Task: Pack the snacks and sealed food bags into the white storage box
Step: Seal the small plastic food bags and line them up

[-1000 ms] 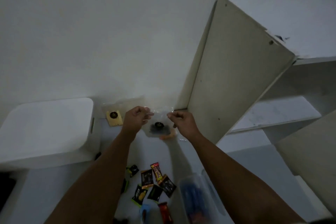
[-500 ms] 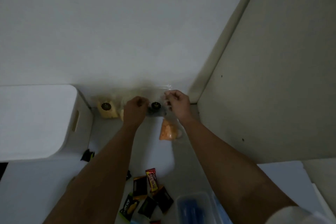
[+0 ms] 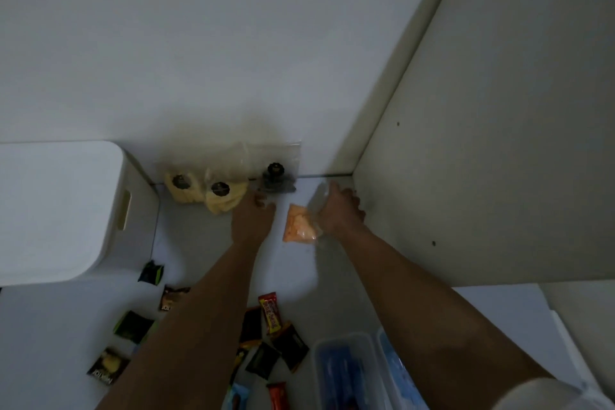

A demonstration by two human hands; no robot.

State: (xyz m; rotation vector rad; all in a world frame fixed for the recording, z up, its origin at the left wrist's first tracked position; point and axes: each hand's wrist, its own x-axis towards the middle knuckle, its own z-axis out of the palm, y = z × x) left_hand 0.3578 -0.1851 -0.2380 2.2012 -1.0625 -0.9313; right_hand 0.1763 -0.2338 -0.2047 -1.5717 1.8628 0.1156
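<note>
White floor (image 3: 186, 243) meets white wall; cabinet panel (image 3: 499, 143) at right. Head view: white storage box (image 3: 56, 210) at left, lid on. Three sealed bags lean on the wall: two yellow (image 3: 203, 191), one dark (image 3: 278, 178). Left hand (image 3: 254, 215) hovers just below the dark bag, fingertips curled; grip cannot be determined. Right hand (image 3: 339, 210) grips the clear top of the orange food bag (image 3: 298, 223). Snack packets (image 3: 269, 333) scattered nearer the camera; clear container (image 3: 349, 373) at bottom.

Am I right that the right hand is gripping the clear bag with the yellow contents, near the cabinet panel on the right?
Not quite: the head view shows the right hand gripping the clear bag with orange contents. The yellow-filled bags lean against the wall, beside the white storage box.
</note>
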